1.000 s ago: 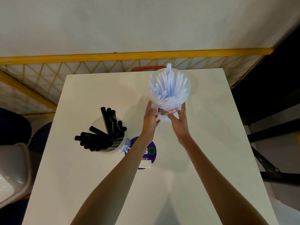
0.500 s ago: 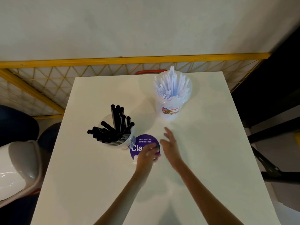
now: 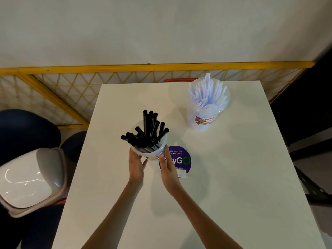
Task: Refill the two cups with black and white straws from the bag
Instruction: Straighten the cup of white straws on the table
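A clear cup (image 3: 152, 154) of black straws (image 3: 149, 133) stands left of centre on the white table (image 3: 224, 186). My left hand (image 3: 136, 165) lies against its left side and my right hand (image 3: 168, 167) against its right side, so the cup sits between them. The fingers of both hands look fairly straight where they touch the cup wall. A second clear cup (image 3: 203, 123) packed with white straws (image 3: 208, 92) stands apart at the far right of the table. No bag is in view.
A round purple sticker (image 3: 182, 159) lies on the table just right of the black-straw cup, partly under my right hand. A white chair (image 3: 30, 178) stands left of the table. A yellow mesh railing (image 3: 143, 66) and a red handle (image 3: 179, 79) are behind the far edge.
Both hands let go of the white-straw cup, drew back toward me, then moved left to the black-straw cup and now touch its sides. The view has shifted.
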The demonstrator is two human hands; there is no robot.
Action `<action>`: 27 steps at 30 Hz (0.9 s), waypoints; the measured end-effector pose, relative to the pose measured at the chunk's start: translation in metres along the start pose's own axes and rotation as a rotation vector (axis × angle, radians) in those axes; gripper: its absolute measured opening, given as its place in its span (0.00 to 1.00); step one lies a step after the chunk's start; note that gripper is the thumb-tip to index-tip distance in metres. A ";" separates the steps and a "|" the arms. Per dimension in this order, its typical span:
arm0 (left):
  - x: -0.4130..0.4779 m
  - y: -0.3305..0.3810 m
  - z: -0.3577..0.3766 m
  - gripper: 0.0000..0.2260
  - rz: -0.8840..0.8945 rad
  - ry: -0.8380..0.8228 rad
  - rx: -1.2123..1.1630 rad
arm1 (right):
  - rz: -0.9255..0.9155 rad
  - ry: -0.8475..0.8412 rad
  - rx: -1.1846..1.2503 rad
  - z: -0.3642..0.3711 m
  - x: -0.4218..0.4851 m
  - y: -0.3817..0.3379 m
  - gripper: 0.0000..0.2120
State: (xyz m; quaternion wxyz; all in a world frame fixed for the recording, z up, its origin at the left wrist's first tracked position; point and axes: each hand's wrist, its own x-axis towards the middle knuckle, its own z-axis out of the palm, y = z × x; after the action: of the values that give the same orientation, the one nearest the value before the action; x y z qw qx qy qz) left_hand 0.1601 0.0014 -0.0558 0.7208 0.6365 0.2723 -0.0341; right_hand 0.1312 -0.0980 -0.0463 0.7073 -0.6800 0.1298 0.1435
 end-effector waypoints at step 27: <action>0.095 0.037 0.075 0.13 -0.011 -0.137 -0.111 | -0.124 0.028 -0.095 -0.034 0.118 -0.035 0.25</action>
State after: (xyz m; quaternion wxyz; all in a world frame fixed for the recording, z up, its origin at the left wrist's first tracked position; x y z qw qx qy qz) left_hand 0.2816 -0.0339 -0.0605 0.7717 0.5904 0.2272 -0.0664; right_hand 0.2539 -0.1305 -0.0594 0.6797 -0.7215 0.0902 0.0961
